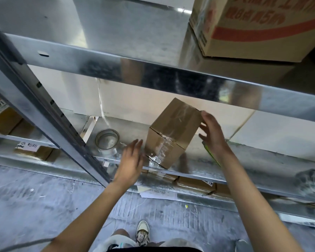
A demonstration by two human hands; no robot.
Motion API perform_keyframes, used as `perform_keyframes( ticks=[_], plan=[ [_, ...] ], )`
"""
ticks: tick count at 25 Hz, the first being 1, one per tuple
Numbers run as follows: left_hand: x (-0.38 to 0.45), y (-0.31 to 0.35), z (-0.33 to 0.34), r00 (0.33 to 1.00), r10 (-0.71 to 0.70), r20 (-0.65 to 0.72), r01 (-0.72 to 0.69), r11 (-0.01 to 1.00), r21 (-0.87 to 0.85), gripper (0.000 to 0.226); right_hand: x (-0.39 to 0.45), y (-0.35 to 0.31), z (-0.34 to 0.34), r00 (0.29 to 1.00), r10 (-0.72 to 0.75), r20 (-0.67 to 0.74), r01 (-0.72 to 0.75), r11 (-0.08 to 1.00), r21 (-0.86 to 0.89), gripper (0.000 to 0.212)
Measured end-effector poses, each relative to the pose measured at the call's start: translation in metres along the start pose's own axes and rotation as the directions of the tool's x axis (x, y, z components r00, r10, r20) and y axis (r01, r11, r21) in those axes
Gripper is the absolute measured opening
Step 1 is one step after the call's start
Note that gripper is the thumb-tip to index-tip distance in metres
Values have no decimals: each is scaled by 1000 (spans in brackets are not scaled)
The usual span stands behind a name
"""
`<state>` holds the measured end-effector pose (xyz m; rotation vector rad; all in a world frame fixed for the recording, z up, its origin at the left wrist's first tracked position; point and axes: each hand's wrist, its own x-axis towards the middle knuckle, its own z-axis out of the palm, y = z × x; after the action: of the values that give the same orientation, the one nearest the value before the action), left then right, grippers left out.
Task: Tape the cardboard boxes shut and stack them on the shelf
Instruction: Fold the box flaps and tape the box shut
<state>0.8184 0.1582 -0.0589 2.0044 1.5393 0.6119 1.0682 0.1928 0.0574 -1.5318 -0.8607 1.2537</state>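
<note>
Small brown cardboard box (173, 133), clear tape over top seam and down near end, sitting skewed on middle galvanised steel shelf (198, 167), one corner right at front lip. Left hand (132, 157) released, fingers straight, just beside box's near-left corner; contact w/ box hard to tell. Right hand (212, 132) also released, fingers spread against far-right edge, gripping nothing. Roll of clear packing tape (107, 140) lying flat on same shelf, left of box. Large printed cardboard carton (258, 28) on shelf above, apart.

Probably squaring-up step. Best done w/ flat palms on opposite sides, rotating till parallel w/ shelf edge, then sliding back from lip. Mind loose tape tail at near-bottom corner; press down first.
</note>
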Motion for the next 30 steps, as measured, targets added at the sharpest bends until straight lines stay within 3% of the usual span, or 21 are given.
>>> perform_keyframes(
  ticks=[2, 5, 7, 10, 13, 15, 17, 19, 21, 24, 26, 30],
  plan=[
    [14, 13, -4, 982, -82, 169, 123, 961, -249, 83, -2, 4, 6, 999, 13, 45, -12, 1000, -19, 40],
    [22, 28, -26, 990, -8, 144, 71, 896, -439, 66, -5, 4, 5, 998, 65, -10, -65, 998, 14, 43],
    [24, 33, -49, 991, 13, 134, 48, 896, -442, 54, -4, 13, 1, 967, 253, -23, -252, 967, 38, 51],
    [31, 42, -71, 977, -5, 214, 81, 933, -350, 62, -7, 39, 2, 896, 445, -9, -445, 895, 23, 53],
    [41, 59, -61, 949, -10, 315, 128, 926, -355, 46, -6, 48, -4, 931, 320, -176, -336, 940, -67, 31],
    [48, 70, -51, 929, 7, 371, 124, 936, -328, 42, -3, 38, -16, 950, 165, -264, -200, 974, -109, 34],
    [57, 76, -47, 918, -7, 398, 136, 945, -297, 42, -1, 25, -23, 980, 91, -174, -104, 992, -66, 42],
    [64, 73, -49, 908, -35, 417, 172, 940, -294, 47, -5, 14, -21, 999, 48, -1, -47, 972, -230, 48],
    [68, 69, -49, 907, -42, 420, 178, 940, -290, 51, -6, 11, -14, 995, -21, 95, 65, 870, -488, 48],
    [70, 69, -47, 911, -33, 410, 169, 939, -299, 43, -6, 15, -9, 965, -164, 206, 263, 545, -796, 48],
    [70, 70, -46, 910, -30, 413, 166, 940, -299, 39, -8, 22, -9, 957, -186, 224, 279, 366, -888, 50],
    [72, 71, -45, 903, -26, 429, 179, 930, -321, 40, -22, 34, 3, 945, -228, 236, 289, 239, -927, 53]
  ],
)
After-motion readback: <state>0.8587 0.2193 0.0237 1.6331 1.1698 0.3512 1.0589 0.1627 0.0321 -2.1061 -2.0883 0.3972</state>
